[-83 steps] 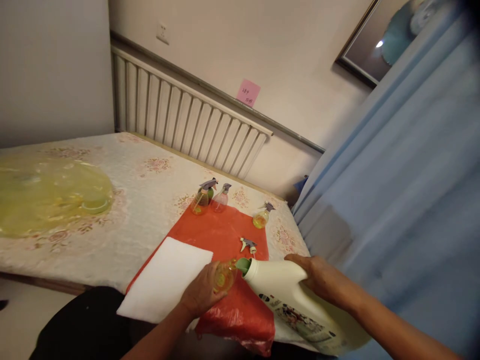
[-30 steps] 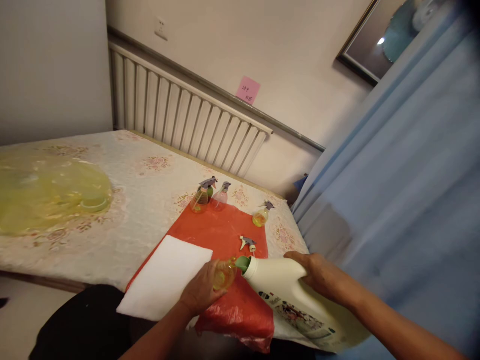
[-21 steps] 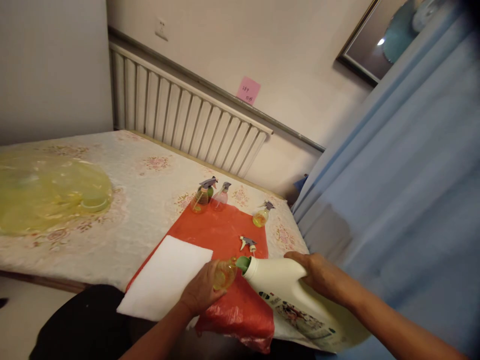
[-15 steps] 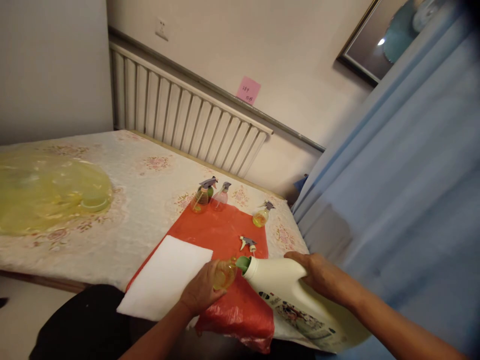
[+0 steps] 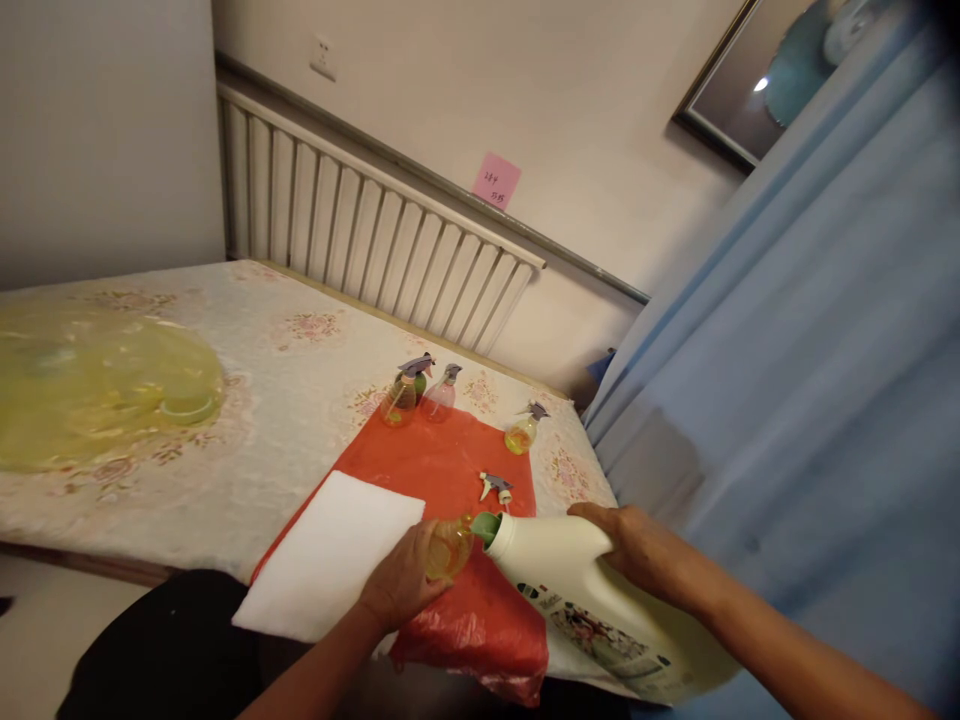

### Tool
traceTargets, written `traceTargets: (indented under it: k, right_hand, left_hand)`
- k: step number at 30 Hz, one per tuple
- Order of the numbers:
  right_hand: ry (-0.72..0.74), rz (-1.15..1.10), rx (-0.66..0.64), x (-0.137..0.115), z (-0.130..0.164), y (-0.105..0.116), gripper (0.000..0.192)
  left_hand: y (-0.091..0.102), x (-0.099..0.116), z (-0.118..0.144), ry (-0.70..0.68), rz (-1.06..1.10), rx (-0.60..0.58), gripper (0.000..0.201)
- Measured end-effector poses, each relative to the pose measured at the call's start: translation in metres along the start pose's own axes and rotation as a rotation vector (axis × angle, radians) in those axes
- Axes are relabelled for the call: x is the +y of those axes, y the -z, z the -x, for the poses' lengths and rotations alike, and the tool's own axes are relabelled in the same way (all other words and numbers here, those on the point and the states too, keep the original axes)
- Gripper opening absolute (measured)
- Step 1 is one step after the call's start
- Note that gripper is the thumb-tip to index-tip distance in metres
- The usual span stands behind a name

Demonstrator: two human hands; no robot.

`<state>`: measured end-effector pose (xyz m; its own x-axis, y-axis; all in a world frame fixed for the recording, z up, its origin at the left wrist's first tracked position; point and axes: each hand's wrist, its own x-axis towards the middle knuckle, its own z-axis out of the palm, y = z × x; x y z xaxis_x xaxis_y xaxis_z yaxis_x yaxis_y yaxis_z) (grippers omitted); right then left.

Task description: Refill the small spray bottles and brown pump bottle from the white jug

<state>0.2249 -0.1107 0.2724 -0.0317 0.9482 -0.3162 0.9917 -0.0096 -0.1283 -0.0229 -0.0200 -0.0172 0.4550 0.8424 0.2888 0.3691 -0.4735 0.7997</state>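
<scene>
- Jug (image 5: 577, 590): a big white one with a green spout, tilted over on its side at the near right edge of the red sheet (image 5: 442, 470), spout touching the mouth of the small bottle (image 5: 448, 548).
- Right hand (image 5: 637, 550) gripped the jug at its upper back part, fingers wrapped round it.
- Left hand (image 5: 397, 585) held the small bottle on the near part of the red sheet, fingers curled about its lower half; yellow liquid showed inside, and the bottle had no sprayer on top.
- A loose sprayer head (image 5: 496, 489) lay on the red sheet just beyond the jug's spout.
- A white cloth (image 5: 330, 555) lay over the near left corner of the red sheet, just beside the left hand.
- Two spray bottles (image 5: 420, 392) stood together at the far edge of the red sheet; a third spray bottle (image 5: 523, 430) stood at its far right corner, holding yellow liquid.
- The red sheet lay on a bed (image 5: 285, 370) with a flowered cover; its near end hung crumpled over the bed's edge.
- A yellow plastic bag (image 5: 90, 385) lay well to the left of the red sheet.
- A blue curtain (image 5: 787, 350) hung to the right of the red sheet.
</scene>
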Motion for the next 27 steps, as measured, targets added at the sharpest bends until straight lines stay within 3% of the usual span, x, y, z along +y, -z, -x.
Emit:
traceTargets:
  k: [13,27]
  right_hand:
    - [0.016,0.003,0.02,0.0,0.0,0.0,0.038]
    - [0.047,-0.083,0.039,0.001,0.007,-0.013,0.039]
  left_hand:
    - [-0.003,-0.002,-0.001,-0.005,-0.009,-0.008,0.075]
    - [0.01,0.013,-0.001,0.009,0.015,0.0,0.073]
